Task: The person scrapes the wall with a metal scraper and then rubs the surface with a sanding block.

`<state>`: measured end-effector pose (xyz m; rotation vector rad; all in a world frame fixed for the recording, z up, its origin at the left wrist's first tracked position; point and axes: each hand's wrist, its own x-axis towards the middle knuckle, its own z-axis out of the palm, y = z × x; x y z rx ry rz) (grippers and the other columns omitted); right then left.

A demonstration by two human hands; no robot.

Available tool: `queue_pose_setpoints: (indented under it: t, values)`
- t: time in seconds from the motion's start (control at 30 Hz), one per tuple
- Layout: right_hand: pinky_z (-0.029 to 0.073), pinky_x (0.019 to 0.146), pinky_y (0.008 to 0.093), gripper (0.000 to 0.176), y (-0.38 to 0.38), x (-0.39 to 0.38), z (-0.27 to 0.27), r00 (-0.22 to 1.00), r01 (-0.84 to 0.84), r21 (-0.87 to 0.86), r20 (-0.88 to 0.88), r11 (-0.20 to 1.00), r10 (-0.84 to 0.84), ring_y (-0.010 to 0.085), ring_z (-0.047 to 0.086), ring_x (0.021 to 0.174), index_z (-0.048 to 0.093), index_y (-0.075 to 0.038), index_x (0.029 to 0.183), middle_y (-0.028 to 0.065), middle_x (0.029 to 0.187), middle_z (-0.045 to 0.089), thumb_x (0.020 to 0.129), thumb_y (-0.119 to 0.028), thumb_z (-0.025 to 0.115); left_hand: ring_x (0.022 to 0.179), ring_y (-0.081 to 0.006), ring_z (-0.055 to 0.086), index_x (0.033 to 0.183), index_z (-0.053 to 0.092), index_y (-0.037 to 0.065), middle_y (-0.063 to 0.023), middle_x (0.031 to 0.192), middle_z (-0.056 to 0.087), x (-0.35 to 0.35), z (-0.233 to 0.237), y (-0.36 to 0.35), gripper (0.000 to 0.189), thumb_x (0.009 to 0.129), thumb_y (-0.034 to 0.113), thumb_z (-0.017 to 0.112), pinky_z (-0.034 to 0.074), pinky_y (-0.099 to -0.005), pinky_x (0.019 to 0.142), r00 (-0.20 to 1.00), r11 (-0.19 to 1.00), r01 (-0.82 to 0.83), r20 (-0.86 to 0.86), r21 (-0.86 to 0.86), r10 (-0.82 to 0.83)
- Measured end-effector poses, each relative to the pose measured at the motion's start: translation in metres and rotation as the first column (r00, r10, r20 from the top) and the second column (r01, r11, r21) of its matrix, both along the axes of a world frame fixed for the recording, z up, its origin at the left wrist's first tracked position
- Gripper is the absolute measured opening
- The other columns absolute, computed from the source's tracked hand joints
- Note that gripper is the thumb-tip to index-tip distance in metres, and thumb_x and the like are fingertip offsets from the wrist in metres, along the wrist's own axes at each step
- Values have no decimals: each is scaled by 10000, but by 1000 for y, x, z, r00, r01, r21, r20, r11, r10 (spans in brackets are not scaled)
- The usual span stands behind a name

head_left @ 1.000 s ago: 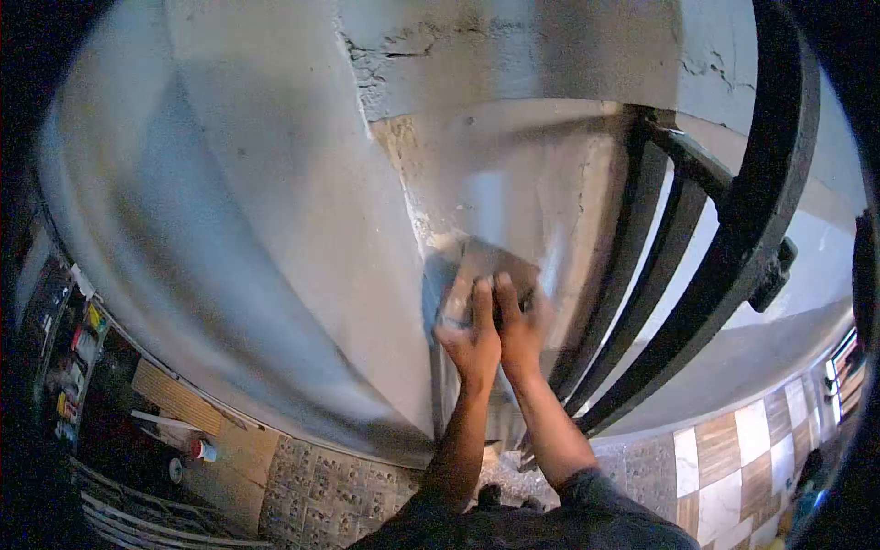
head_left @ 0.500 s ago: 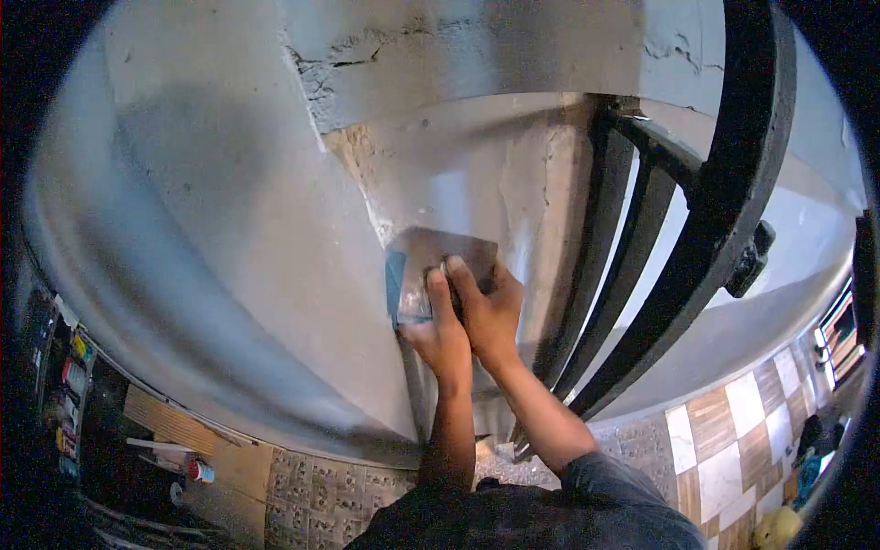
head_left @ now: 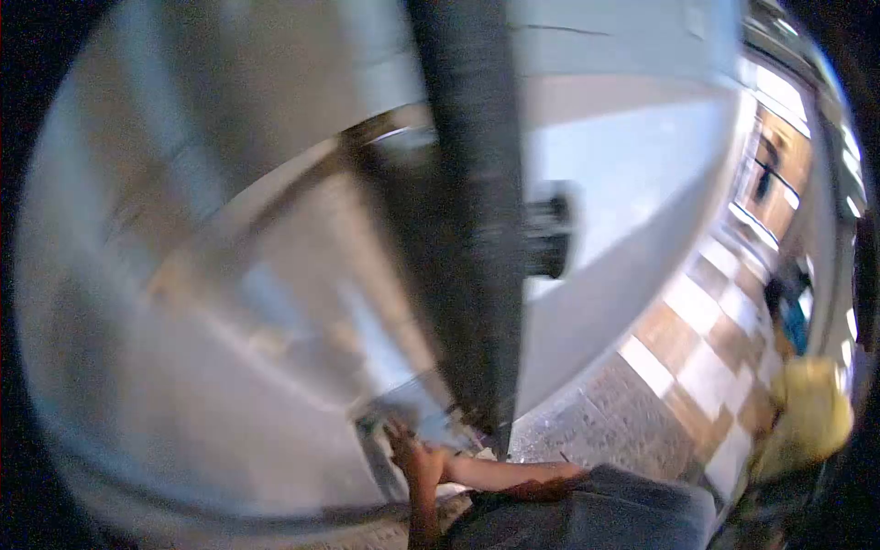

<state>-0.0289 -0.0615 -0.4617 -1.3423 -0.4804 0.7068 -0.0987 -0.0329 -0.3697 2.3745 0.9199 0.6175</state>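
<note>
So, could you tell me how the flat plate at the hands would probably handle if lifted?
The flat plate is probably stiff, since its upper edge looks straight rather than drooping. It may feel slippery, as its face looks smooth, though blur leaves that and its weight uncertain.

Bar was set mid-view, w/ wall on L & fitting attached on its R side; tiled floor was seen lower R, doorway at upper R.
</note>
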Motion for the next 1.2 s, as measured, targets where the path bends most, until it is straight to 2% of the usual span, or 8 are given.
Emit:
queue_pose_setpoints:
  t: [0.1, 0.23, 0.57, 0.67, 0.73, 0.77, 0.93, 1.2]
  values:
    - [461, 725, 393, 395, 56, -53, -20, 976, 196, 11, -100, 981, -194, 261, 598, 820, 537, -8, 1112, 174, 912, 620, 903, -332, 450, 1337, -377, 189, 1380, 218, -26, -267, 1424, 212, -10, -99, 59, 719, 796, 198, 572, 184, -460, 1092, 969, 994, 67, -232, -85, -85]
    - [459, 741, 384, 392, -7, 0, 4, 947, 212, -2, -245, 977, -206, 266, 592, 857, 520, -13, 1141, 175, 957, 609, 904, -317, 446, 1326, -390, 206, 1419, 159, 46, -255, 1430, 197, 0, 49, 0, 751, 825, 247, 573, 225, -440, 1075, 996, 918, 72, 77, -389, -46]
    - [456, 778, 363, 398, -28, 8, 40, 886, -81, -44, -460, 996, 52, 279, 579, 941, 484, -26, 1205, 176, 1058, 583, 905, -283, 438, 1262, -365, 315, 1403, 228, 62, -231, 1382, 261, 8, 44, -13, 879, 745, 382, 715, 309, -460, 1012, 907, 915, 251, 406, -316, -109]
    - [434, 827, 363, 413, -52, 29, 63, 810, -149, -631, 364, 762, 460, 305, 553, 973, 483, -32, 1205, 184, 1091, 564, 889, -295, 434, 1215, -358, 354, 1392, 248, 38, -219, 1350, 302, 20, 47, -23, 911, 719, 417, 732, 328, -454, 994, 826, 845, 369, 554, -388, -106]
    - [401, 881, 365, 403, -79, 24, 93, 990, -11, -318, 130, 948, 56, 299, 529, 1045, 478, -47, 1227, 161, 1197, 530, 915, -283, 383, 1168, -349, 385, 1382, 265, 21, -211, 1331, 325, 28, 36, -23, 950, 689, 462, 743, 348, -448, 967, 802, 841, 426, 569, -333, -181]
    - [375, 932, 331, 395, -86, 36, 83, 773, 78, -164, 633, 983, 44, 289, 500, 1093, 471, -47, 1244, 150, 1213, 514, 943, -272, 349, 1148, -344, 397, 1378, 272, 16, -209, 1324, 333, 32, 29, -17, 973, 671, 484, 749, 358, -444, 953, 863, 919, 353, 440, -175, -248]
    - [382, 915, 358, 531, -103, 21, 123, 998, -30, -92, -59, 995, 25, 227, 491, 1101, 453, -25, 1259, 150, 1210, 518, 950, -439, 330, 1150, -357, 391, 1361, 312, 26, -216, 1288, 363, 23, 60, -29, 973, 615, 420, 796, 347, -444, 954, 803, 936, 346, 496, 64, -330]
    - [201, 1064, 328, 712, -99, 20, 172, 851, -412, 324, -199, 852, 487, 202, 205, 1327, 137, -58, 1434, 109, 1455, 214, 920, -454, 430, 1252, -382, 320, 1410, 220, 51, -197, 1395, 291, -5, 90, -17, 1130, 524, 366, 847, 305, -467, 1000, 815, 892, 435, 366, 123, -448]
